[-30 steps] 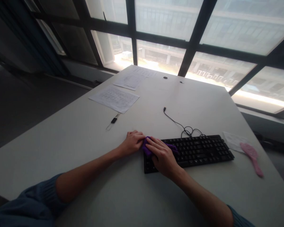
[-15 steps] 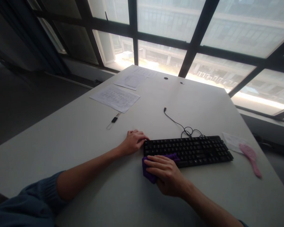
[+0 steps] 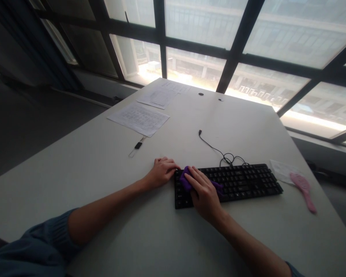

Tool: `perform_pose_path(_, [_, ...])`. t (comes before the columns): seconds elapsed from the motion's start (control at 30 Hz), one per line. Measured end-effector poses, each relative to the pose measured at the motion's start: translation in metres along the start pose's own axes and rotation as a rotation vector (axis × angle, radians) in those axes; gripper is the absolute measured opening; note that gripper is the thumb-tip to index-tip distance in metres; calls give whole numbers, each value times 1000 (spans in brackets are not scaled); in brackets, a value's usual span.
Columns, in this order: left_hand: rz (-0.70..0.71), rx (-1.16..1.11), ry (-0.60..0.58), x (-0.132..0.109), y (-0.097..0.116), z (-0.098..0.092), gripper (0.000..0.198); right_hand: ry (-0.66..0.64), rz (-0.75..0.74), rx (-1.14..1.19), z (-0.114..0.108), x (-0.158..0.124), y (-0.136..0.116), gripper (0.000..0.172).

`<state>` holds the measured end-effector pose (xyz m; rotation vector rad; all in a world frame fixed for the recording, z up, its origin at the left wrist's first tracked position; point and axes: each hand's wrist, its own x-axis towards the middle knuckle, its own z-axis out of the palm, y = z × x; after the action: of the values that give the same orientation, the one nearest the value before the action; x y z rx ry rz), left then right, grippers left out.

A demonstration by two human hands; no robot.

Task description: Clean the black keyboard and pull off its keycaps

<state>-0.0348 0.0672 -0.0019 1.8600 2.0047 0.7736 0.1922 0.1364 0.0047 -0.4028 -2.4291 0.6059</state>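
A black keyboard (image 3: 242, 182) lies on the white table, its left end toward my hands. My left hand (image 3: 161, 173) rests at its upper left corner, with index finger and thumb against the edge and the other fingers curled. Under my right hand (image 3: 204, 194) is a purple cloth (image 3: 186, 179), bunched beneath the fingers and pressed onto the keys of the left part. A loose end of the cloth trails to the right across the keys. The palm side of the right hand is hidden.
Behind the keyboard lies its black cable (image 3: 210, 146). A pink hairbrush (image 3: 302, 188) and a white sheet (image 3: 282, 172) are at the right. Printed papers (image 3: 138, 118) and a small black item with a pale loop (image 3: 138, 145) lie farther left. Windows stand beyond the table (image 3: 118, 238).
My right hand has slid the purple cloth from the keyboard's lower left corner up toward its top edge, uncovering that corner. The left hand stays at the upper left corner.
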Motion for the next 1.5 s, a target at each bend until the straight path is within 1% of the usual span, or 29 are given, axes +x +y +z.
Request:
perform_pose_path(0.07, [-1,4,-6,0,0,0,27,-26,-13,-14,0,-1,0,62])
perform_pose_path(0.2, [-3,3,0,0,0,1,27,-19,-70,-3,-3,-4,-7,62])
perform_pose_path(0.27, [1,2,2,0,0,2,28,-63,-155,29,-3,-6,-12,60])
perform_pose_path(0.33, [3,3,4,1,-2,3,28,-140,-241,61,-3,-8,-19,59])
perform_pose_path(0.4, [2,-2,-1,1,-4,1,27,-181,-271,101,-3,-9,-23,57])
perform_pose_path(0.43, [-2,-16,6,1,-4,0,27,-165,-248,134,-3,-9,-25,55])
perform_pose_path(0.47, [-7,-44,28,1,-3,-3,27,-116,-194,177,-3,-8,-26,52])
perform_pose_path(0.53, [-4,-138,119,0,3,-8,30,46,-5,266,-6,-6,-26,44])
perform_pose_path(0.6, [53,-279,177,-4,16,-11,38,188,209,347,-10,-1,-27,36])
perform_pose_path(0.63, [95,-354,157,-6,24,-12,44,210,286,391,-12,1,-28,35])
perform_pose_path(0.67, [125,-422,113,-9,31,-12,51,195,327,440,-14,3,-29,38])
perform_pose_path(0.7, [127,-476,69,-12,37,-13,55,157,336,491,-16,5,-30,43])
perform_pose_path(0.73, [90,-518,46,-13,41,-15,56,116,322,534,-18,6,-32,50])
perform_pose_path(0.8, [-67,-581,92,-14,40,-24,52,69,272,556,-21,6,-33,57])
perform_pose_path(0.83, [-161,-613,129,-12,33,-33,50,76,251,532,-22,5,-33,54])
perform_pose_path(0.87, [-233,-656,152,-10,23,-44,54,104,243,496,-23,5,-31,48])
perform_pose_path(0.9, [-276,-701,109,-7,11,-56,59,143,249,460,-24,4,-29,41])
perform_pose_path(0.93, [-311,-707,25,-4,-4,-68,61,185,259,430,-25,3,-27,34])
perform_pose_path(0.97, [-338,-644,-58,-1,-18,-79,60,225,270,409,-25,3,-23,28])
perform_pose_path(1.0, [-346,-515,-141,1,-32,-88,59,255,277,395,-26,2,-20,24])
perform_pose_path(1.03, [-310,-354,-170,2,-44,-95,56,272,279,384,-26,2,-17,22])
perform_pose_path(1.07, [-260,-201,-161,2,-54,-99,52,275,273,368,-26,0,-14,20])
perform_pose_path(1.13, [-195,26,-4,1,-66,-102,46,270,246,320,-27,-4,-6,19])
perform_pose_path(1.2, [-238,138,166,-1,-71,-103,42,256,205,251,-30,-10,4,20])
perform_pose_path(1.27, [-286,217,275,-2,-73,-105,40,217,160,144,-37,-18,17,22])
perform_pose_path(1.33, [-311,257,361,-3,-70,-105,37,127,104,33,-48,-26,30,26])
perform_pose_path(1.4, [-273,260,410,-4,-62,-97,36,-6,61,-93,-59,-35,41,40])
perform_pose_path(1.43, [-229,261,411,-4,-57,-89,36,-67,54,-152,-63,-39,45,49])
perform_pose_path(1.5, [-123,276,367,-6,-46,-70,37,-155,62,-247,-67,-46,49,65])
